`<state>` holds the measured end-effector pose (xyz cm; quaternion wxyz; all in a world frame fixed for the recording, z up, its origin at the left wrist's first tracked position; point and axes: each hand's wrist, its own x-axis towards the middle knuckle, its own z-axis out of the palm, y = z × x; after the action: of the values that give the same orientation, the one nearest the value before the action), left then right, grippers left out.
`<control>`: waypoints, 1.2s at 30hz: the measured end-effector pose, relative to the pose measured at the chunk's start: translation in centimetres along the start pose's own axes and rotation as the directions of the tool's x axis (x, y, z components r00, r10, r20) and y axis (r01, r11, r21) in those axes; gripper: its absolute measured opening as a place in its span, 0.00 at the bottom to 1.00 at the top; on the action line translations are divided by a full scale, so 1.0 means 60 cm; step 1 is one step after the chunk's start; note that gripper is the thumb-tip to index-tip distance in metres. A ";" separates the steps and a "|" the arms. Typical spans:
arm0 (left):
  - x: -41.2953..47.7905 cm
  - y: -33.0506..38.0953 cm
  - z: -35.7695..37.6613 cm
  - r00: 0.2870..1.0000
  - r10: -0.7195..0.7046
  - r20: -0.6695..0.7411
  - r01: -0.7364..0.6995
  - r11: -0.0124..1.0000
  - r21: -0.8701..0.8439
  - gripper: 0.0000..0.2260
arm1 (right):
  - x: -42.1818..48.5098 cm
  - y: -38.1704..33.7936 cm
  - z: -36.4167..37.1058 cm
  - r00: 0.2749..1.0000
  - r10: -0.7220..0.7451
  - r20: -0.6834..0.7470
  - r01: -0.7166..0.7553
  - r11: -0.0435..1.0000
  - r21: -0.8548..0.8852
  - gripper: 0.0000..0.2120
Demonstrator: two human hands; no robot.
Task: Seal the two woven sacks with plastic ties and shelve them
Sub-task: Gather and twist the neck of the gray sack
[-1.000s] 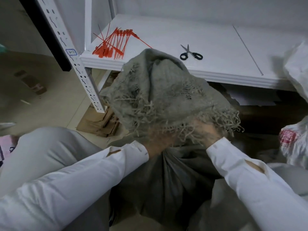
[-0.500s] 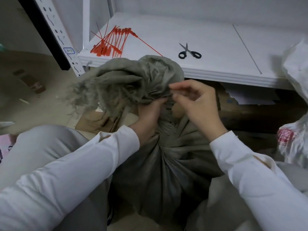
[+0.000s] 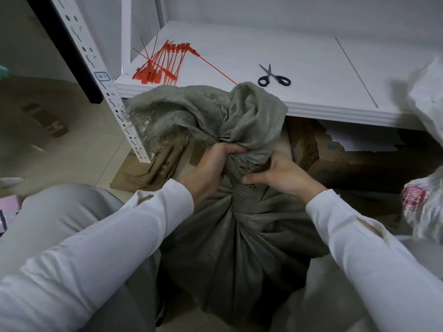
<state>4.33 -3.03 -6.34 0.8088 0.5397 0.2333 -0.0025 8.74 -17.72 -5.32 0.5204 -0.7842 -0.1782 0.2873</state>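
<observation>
My woven sack (image 3: 239, 236) stands between my knees, left hand (image 3: 211, 164) clenched round its twisted neck, right hand (image 3: 280, 176) gripping just beside, so I'm at the gathering step; next, I reckon, one hand must let go for the orange ties (image 3: 163, 65) lying on the shelf (image 3: 311, 68) beyond.

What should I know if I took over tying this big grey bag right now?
The left hand grips the twisted neck of the grey woven sack just under its frayed mouth; the right hand grips the neck lower down.
The sack stands on the floor; the orange plastic ties and black-handled scissors lie on the white shelf.
Done: neck gathered and twisted, no tie on it.
Left: fetch a tie, cinch it round the neck, shelve the sack, then seal the second one.
</observation>
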 end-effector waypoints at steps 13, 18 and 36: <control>-0.017 0.001 0.009 0.999 0.034 -0.033 -0.031 0.994 0.101 0.17 | -0.004 0.021 0.029 0.995 -0.035 -0.098 0.033 0.999 -0.018 0.25; -0.024 -0.027 0.019 0.948 0.045 -0.315 -0.038 0.999 0.029 0.27 | 0.002 0.020 0.059 0.960 0.050 -0.274 -0.110 0.972 -0.210 0.36; -0.061 -0.023 0.045 0.939 0.115 -0.323 -0.029 0.965 0.260 0.47 | -0.020 0.009 0.133 0.913 -0.154 -0.377 -0.178 0.682 -0.709 0.10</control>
<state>1.71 -6.86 -5.32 0.6818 0.6386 0.3453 0.0898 2.74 -12.92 -7.81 0.1872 -0.9688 -0.1601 0.0257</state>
